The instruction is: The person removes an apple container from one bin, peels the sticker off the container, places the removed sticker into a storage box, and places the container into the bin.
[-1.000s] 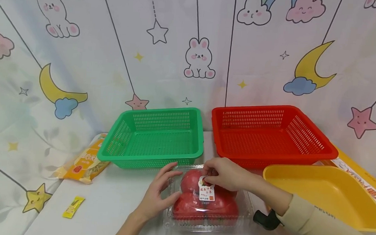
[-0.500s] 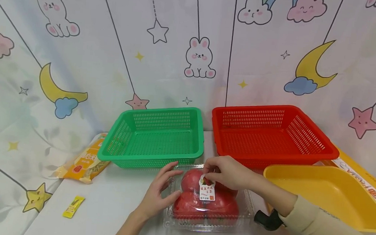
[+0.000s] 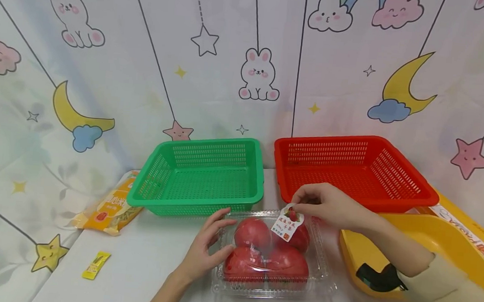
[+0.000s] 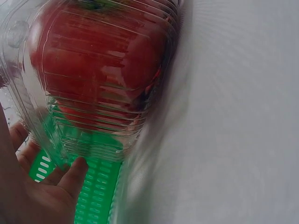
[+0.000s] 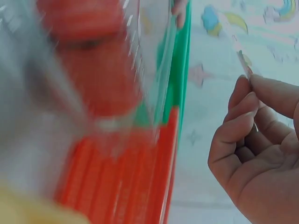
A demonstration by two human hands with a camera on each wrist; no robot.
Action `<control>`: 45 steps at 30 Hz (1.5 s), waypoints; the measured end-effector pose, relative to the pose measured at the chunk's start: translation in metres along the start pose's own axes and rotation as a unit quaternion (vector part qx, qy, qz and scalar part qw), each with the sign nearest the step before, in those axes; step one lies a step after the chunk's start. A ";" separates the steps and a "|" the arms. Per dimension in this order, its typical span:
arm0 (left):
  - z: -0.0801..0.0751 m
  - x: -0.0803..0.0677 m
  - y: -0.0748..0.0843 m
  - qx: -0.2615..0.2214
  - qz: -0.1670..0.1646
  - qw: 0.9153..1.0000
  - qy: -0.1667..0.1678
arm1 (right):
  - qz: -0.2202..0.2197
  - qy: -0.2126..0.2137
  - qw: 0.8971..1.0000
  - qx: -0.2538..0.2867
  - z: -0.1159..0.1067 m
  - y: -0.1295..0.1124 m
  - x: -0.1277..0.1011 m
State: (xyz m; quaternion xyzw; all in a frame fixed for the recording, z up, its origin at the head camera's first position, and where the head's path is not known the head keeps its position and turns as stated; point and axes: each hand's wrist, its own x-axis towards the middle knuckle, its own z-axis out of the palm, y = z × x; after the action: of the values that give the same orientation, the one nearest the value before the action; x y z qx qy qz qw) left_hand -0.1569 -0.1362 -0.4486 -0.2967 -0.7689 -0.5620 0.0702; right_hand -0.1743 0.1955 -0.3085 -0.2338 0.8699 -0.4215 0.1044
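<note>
A clear plastic clamshell box (image 3: 320, 257) with several round red fruits (image 3: 286, 262), tomatoes by their look, sits closed on the table in front of me. My left hand (image 3: 205, 246) rests against its left side, thumb and fingers spread and uncurled; the left wrist view shows the fingertips right at the box wall. Between thumb and forefinger my right hand (image 3: 332, 206) pinches a white label (image 3: 286, 225) printed with a red fruit picture and writing. It hangs tilted over the back right of the lid. Seen from the right wrist, the label (image 5: 242, 58) appears edge-on.
Behind the box stand a green basket (image 3: 197, 210) and a red basket (image 3: 348, 203). A yellow tub (image 3: 354, 266) is at the right, partly behind my right forearm. At the left lie an orange snack bag (image 3: 109, 207) and a small yellow packet (image 3: 96, 265).
My right hand has lifted and moved right, taking the label away from the lid's middle, so the fruits beneath show. My left hand has stayed at the box's side.
</note>
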 end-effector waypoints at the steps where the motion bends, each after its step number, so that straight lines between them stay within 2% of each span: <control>1: 0.000 0.000 0.000 0.000 0.000 1.000 0.000 | 0.007 0.004 1.000 0.003 -0.006 0.003 -0.004; 9: 0.001 -0.001 -0.001 -0.004 -0.005 1.000 0.001 | 0.073 0.019 0.997 0.021 -0.047 0.040 -0.043; 16: 0.001 0.000 -0.005 -0.001 0.013 1.000 -0.001 | 0.109 0.029 0.994 -0.012 -0.073 0.073 -0.076; 23: 0.002 -0.001 -0.006 -0.002 0.022 1.000 0.001 | 0.145 0.006 0.989 -0.020 -0.083 0.106 -0.097; 27: 0.002 -0.001 -0.007 -0.003 0.025 1.000 0.001 | 0.159 -0.016 0.987 -0.009 -0.082 0.123 -0.103; 31: 0.003 0.000 -0.008 -0.004 0.027 1.000 -0.001 | 0.175 -0.037 0.984 -0.020 -0.077 0.134 -0.104; 38: 0.003 0.000 -0.008 -0.006 0.023 1.000 -0.001 | 0.163 -0.074 0.983 -0.027 -0.069 0.131 -0.103; 45: 0.003 -0.001 -0.008 -0.007 0.019 1.000 -0.002 | 0.177 -0.043 0.980 -0.084 -0.079 0.106 -0.100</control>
State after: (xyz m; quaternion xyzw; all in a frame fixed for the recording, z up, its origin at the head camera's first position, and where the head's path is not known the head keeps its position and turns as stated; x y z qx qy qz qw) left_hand -0.1601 -0.1356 -0.4571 -0.3124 -0.7593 -0.5656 0.0772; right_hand -0.1510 0.3556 -0.3436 -0.1017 0.9247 -0.3109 0.1946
